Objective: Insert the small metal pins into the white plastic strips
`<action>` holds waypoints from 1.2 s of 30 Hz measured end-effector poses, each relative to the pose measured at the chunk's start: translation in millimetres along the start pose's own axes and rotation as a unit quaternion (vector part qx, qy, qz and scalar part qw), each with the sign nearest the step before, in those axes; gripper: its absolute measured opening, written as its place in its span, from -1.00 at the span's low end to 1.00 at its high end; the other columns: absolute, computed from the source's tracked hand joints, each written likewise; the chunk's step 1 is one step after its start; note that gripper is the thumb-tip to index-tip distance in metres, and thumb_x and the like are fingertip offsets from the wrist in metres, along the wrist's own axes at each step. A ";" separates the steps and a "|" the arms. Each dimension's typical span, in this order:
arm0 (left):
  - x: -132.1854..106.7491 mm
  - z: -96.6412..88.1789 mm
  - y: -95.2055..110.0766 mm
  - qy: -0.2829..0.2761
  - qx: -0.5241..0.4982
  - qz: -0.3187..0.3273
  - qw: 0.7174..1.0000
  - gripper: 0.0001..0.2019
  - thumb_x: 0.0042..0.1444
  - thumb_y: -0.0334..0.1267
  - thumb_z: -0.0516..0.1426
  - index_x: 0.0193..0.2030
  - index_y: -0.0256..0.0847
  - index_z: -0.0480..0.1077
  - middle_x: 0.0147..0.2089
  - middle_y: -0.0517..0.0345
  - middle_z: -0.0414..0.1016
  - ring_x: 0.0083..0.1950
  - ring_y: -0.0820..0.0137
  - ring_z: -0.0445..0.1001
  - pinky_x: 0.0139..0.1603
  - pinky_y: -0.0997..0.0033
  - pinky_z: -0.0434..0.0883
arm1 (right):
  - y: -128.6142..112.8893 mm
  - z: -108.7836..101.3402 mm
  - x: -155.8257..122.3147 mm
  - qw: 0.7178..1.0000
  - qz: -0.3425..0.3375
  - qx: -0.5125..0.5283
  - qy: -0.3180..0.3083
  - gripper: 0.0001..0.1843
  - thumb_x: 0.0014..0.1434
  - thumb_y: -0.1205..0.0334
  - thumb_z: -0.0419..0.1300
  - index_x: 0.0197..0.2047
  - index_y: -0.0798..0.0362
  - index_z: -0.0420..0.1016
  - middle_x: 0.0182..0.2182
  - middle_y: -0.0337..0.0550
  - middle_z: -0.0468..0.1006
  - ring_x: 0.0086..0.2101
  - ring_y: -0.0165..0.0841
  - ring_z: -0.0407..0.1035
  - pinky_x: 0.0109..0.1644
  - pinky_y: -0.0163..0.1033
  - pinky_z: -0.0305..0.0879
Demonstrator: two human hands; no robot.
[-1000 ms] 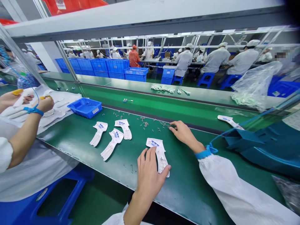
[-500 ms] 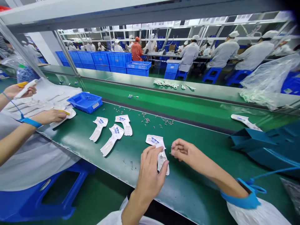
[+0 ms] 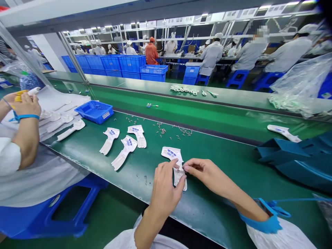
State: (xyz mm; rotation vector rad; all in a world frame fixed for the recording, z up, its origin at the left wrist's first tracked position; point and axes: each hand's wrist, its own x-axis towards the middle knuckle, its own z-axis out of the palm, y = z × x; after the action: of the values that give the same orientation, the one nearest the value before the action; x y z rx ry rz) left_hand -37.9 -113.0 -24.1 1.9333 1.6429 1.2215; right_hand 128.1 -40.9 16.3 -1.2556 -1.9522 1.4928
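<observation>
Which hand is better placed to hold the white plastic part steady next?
Your left hand, probably: its fingers lie across the white plastic part, while your right hand only reaches its edge with the fingertips.

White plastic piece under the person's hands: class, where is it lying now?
Head view: the white plastic piece lies on the green workbench beneath the left hand, right of three similar pieces.
</observation>
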 end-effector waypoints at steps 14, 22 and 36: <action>2.9 2.9 3.0 -0.078 0.083 -0.056 0.992 -0.31 0.11 -0.09 0.27 0.32 -0.16 0.11 0.25 -0.07 0.34 0.32 0.02 0.21 0.26 -0.08 0.23 | 0.2 8.2 5.1 0.970 -0.004 -0.242 0.023 -0.81 0.31 0.13 0.02 -0.27 -0.03 0.40 -0.31 -0.16 0.54 -0.30 -0.26 0.41 -0.26 -0.19 0.23; 2.8 4.9 -2.0 -0.059 0.065 -0.055 0.995 -0.39 0.15 -0.24 0.20 0.31 -0.20 0.10 0.23 -0.10 0.35 0.25 0.06 0.31 0.24 -0.04 0.26 | 11.7 11.3 14.1 0.996 -0.024 -0.086 -0.002 -0.83 0.28 0.15 0.09 -0.09 -0.01 0.23 -0.30 -0.23 0.53 -0.35 -0.35 0.45 -0.27 -0.23 0.33; 83.1 -19.6 -2.4 -0.095 0.080 0.066 0.990 -0.49 0.30 -0.34 -0.01 0.37 -0.13 0.02 0.29 -0.10 0.29 0.29 0.17 0.33 0.20 0.12 0.37 | 62.5 -43.2 16.2 0.976 -0.030 0.104 0.191 -0.75 0.25 0.06 0.09 -0.15 0.08 0.34 -0.42 -0.21 0.47 -0.49 -0.43 0.37 -0.43 -0.31 0.35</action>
State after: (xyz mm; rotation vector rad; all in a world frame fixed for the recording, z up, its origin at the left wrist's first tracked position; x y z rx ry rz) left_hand -56.9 -41.3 18.3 2.2117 1.5783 0.9390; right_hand 177.6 -0.7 -28.1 -1.2684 -1.5317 1.2749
